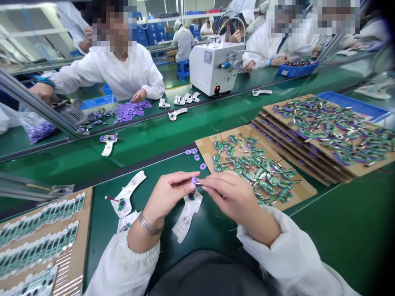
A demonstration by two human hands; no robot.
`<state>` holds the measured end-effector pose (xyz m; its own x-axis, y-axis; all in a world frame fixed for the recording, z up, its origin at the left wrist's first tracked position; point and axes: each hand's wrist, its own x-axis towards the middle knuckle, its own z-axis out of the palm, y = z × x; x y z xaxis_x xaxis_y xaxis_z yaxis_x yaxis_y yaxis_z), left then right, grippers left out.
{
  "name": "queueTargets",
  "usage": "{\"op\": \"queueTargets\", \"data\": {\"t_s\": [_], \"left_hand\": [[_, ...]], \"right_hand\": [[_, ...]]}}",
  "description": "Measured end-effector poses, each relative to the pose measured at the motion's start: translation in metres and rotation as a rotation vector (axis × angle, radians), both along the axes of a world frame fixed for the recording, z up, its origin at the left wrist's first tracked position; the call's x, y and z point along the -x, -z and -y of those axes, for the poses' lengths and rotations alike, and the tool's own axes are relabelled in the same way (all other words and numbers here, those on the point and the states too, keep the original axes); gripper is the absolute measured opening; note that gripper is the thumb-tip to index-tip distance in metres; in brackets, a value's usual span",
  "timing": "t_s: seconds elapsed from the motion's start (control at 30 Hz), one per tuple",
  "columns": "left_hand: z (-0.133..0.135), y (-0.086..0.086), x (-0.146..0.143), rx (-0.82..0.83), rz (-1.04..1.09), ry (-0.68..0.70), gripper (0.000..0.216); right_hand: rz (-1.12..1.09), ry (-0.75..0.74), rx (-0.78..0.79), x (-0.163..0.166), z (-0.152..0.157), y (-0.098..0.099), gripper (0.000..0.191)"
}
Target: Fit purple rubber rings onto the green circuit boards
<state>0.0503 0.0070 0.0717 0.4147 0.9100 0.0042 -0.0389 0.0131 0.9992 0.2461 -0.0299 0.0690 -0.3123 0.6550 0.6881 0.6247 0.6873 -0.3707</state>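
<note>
Purple ring (194,181) held between two hands over the desk (101,230)
Left hand (166,193) pinches the ring, fingers closed; right hand's (233,191) fingers grip a metal rod (199,184) at the ring's 3 o'clock, long axis roughly 9-to-3; whether it enters, I cannot tell; ring small, rounded; white shell (186,220) near 6 o'clock.

Head-worn view, forward, downward, hands (166,193) close

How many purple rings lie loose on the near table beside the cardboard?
4: leftmost ring, neighbouring ring, third ring just below, and lowest ring by the cardboard. Others may be hidden.
</note>
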Motion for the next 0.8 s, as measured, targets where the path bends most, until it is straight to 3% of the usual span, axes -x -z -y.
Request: {"op": "queueTargets", "data": {"t_s": [0.17, 0.33, 0.4, 0.5, 0.6, 0.67, 0.73, 0.8], "left_hand": [[0.004, -0.006, 0.0, -0.127, -0.142, -0.031, 0.026], [0.009, -0.003, -0.003, -0.128, -0.195, -0.108, 0.027], [0.006, 0.001, 0.0, -0.125, -0.217, -0.103, 0.028], [-0.008, 0.014, 0.012, -0.177, -0.325, -0.014, 0.037], [-0.025, 0.034, 0.024, -0.395, -0.659, 0.214, 0.057], [-0.03, 0.049, 0.025, -0.512, -0.915, 0.367, 0.069], [-0.03, 0.058, 0.023, -0.557, -1.062, 0.399, 0.061], [-0.027, 0.061, 0.02, -0.569, -1.072, 0.35, 0.044]], "right_hand": [[0.093, -0.022, -0.082, -0.001, -0.004, 0.002, 0.019], [-0.093, -0.043, 0.032, 0.009, -0.008, 0.015, 0.012], [-0.148, -0.023, 0.138, 0.012, -0.008, 0.02, 0.011], [-0.336, -0.025, 0.434, 0.007, -0.01, 0.02, 0.009], [-0.656, -0.103, 0.711, -0.007, -0.011, 0.012, 0.011], [-0.786, -0.189, 0.803, -0.016, -0.009, 0.005, 0.017], [-0.806, -0.269, 0.869, -0.019, -0.005, 0.001, 0.019], [-0.75, -0.335, 0.934, -0.015, 0.0, 0.002, 0.019]]}}
